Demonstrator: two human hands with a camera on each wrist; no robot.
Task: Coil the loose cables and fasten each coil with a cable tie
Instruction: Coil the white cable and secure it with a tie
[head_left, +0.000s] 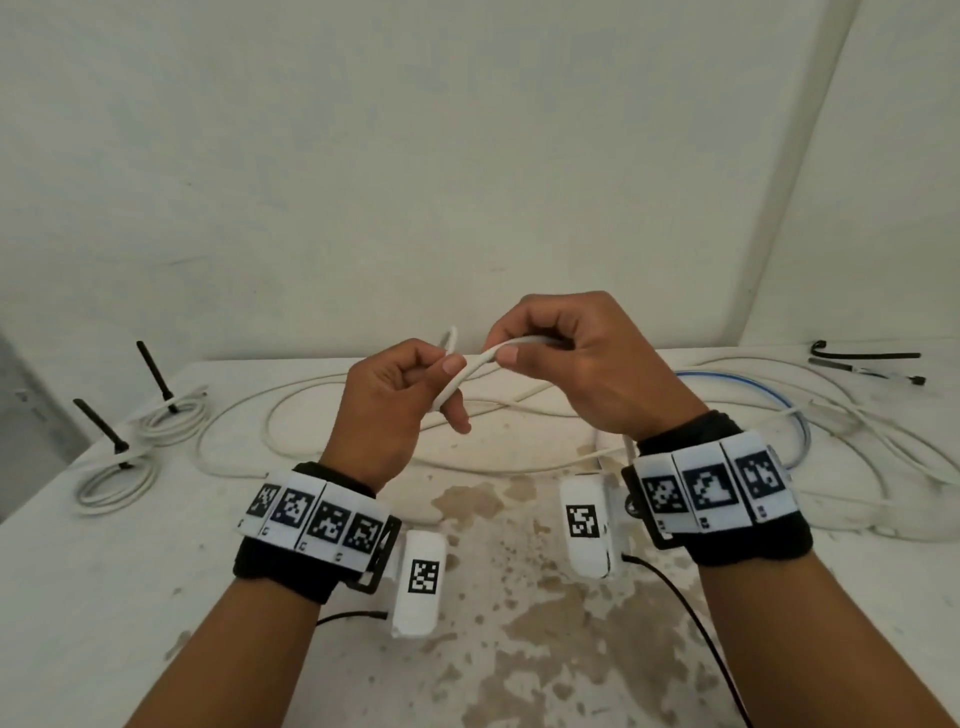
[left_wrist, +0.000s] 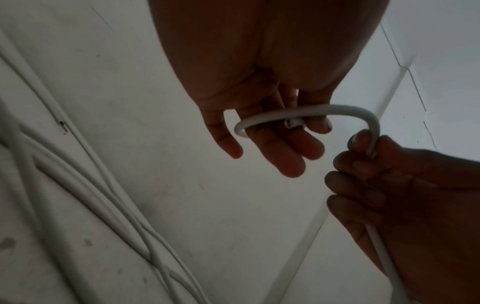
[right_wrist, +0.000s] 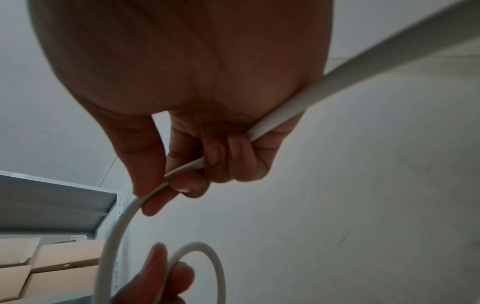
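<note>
Both hands are raised above the table (head_left: 156, 597), holding one white cable (head_left: 480, 361) near its cut end (head_left: 451, 336). My left hand (head_left: 400, 395) pinches a small loop of it between thumb and fingers; the loop (left_wrist: 285, 115) shows in the left wrist view, with the cut end (left_wrist: 289, 123) tucked behind it. My right hand (head_left: 582, 353) grips the same cable (right_wrist: 285, 105) just to the right, thumb on top, and the cable runs out under the palm. The rest of this cable (head_left: 311, 415) lies loose on the table behind the hands.
Two coiled white cables (head_left: 171, 415) (head_left: 117, 483) fastened with black ties lie at the left. Loose white cables (head_left: 857, 457) and a blue one (head_left: 769, 384) sprawl at the right. Spare black ties (head_left: 862, 356) lie at the far right corner. Walls close the back and right.
</note>
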